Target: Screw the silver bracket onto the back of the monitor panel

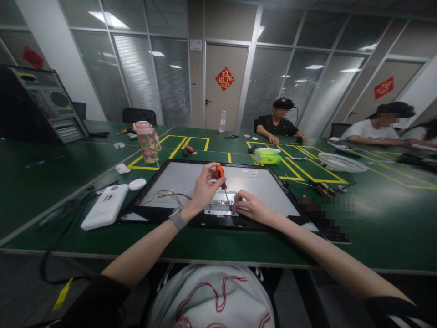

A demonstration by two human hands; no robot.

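A flat panel (177,175) with a black frame lies on the green table in front of me. My left hand (205,187) is closed round the orange and black handle of a screwdriver (220,173), held nearly upright. Its shaft points down to a silver metal bracket (218,212) near the panel's front edge. My right hand (248,206) has its fingers bent together at the bracket's right end, beside the screwdriver's tip. Whatever those fingers hold is too small to make out. Thin wires (170,193) lie on the panel's left part.
A white power bank (105,206) and white case (137,184) sit left of the panel. Beyond are a pink-lidded bottle (148,143), a green tissue pack (267,156) and a white fan grille (341,162). A computer case (44,105) stands far left. People sit across the table.
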